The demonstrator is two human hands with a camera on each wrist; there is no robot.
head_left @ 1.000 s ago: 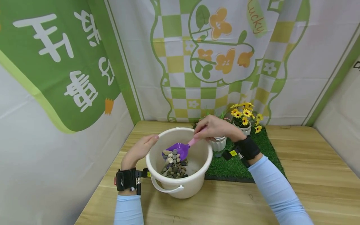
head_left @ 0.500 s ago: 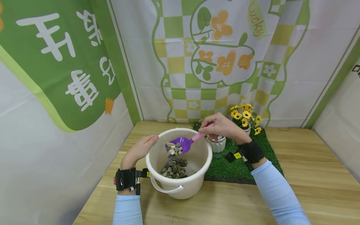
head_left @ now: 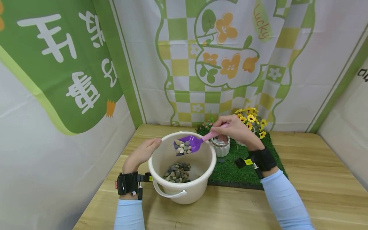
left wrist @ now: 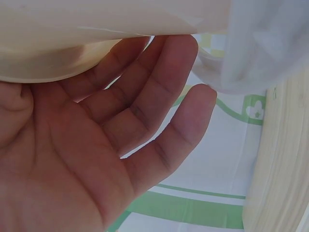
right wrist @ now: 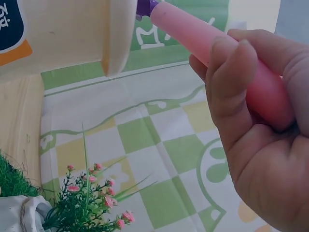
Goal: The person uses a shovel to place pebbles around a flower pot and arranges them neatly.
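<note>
My right hand's (head_left: 236, 130) gripping the scoop (head_left: 195, 143), presumably balancing stones (head_left: 183, 148); my relaxed left hand's (head_left: 141, 152) likely steadying the bucket (head_left: 195, 190) near the surface's (head_left: 238, 209) left edge.

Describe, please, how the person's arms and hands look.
The left sleeve and right sleeve are light blue. The left wrist strap and right wrist strap are black, each with a yellow-labelled attachment; the left one has a red tag. Left hand and right hand wear no gloves.
</note>
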